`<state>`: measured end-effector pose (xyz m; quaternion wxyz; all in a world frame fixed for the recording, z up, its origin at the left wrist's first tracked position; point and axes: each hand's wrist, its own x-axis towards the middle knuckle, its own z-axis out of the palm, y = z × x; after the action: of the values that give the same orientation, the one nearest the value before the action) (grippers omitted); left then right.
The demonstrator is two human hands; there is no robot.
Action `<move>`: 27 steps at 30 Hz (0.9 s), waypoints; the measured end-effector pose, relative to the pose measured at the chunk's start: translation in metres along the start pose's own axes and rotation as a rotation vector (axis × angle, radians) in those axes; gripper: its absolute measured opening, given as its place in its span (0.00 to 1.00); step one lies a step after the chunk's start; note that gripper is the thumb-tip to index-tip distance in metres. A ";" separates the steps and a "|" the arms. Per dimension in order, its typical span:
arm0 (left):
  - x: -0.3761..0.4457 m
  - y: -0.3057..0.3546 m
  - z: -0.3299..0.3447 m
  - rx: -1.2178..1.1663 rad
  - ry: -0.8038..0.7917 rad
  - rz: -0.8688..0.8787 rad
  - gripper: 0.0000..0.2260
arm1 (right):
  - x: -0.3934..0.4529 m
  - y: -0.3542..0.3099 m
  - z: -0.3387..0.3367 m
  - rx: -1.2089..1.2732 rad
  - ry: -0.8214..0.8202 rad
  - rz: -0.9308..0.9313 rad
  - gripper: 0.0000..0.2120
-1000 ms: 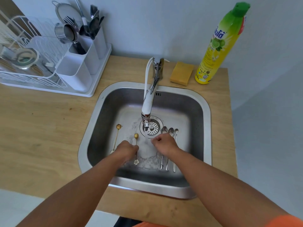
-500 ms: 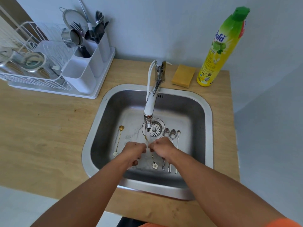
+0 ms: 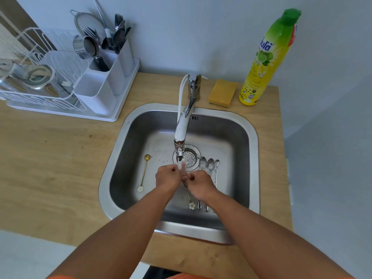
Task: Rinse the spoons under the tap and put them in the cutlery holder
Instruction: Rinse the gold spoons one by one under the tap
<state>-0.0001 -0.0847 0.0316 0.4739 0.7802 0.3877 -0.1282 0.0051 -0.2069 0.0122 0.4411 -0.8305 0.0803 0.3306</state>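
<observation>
Both my hands, left [image 3: 168, 178] and right [image 3: 199, 185], pinch the thin gold spoon with a white flower end [image 3: 191, 205] under the white tap [image 3: 182, 129]. I judge it light, stiff and slippery when wet; the grip belongs on the stem.

Both arms reach forward and come close together. The left hand [image 3: 168, 178] and right hand [image 3: 200, 185] are curled, knuckles up, fingers pinched in, almost touching each other
</observation>
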 end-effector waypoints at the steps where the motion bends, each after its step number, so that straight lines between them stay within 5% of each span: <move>1: -0.002 -0.001 -0.001 -0.011 -0.022 0.016 0.20 | -0.001 0.001 -0.001 -0.011 0.005 -0.010 0.15; 14: -0.001 -0.018 -0.026 -0.577 -0.530 -0.243 0.11 | -0.020 -0.002 -0.018 -0.214 0.033 -0.139 0.13; 22: -0.005 -0.002 -0.019 -0.479 -0.308 -0.285 0.15 | -0.025 -0.009 -0.019 -0.356 0.080 -0.212 0.12; 27: -0.008 0.007 -0.023 -0.427 -0.408 -0.461 0.17 | -0.024 -0.012 -0.018 -0.420 0.080 -0.271 0.09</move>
<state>-0.0036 -0.0710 0.0524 0.6523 0.5142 0.4687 -0.3007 0.0002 -0.2179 0.0427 0.2956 -0.9195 -0.0850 0.2449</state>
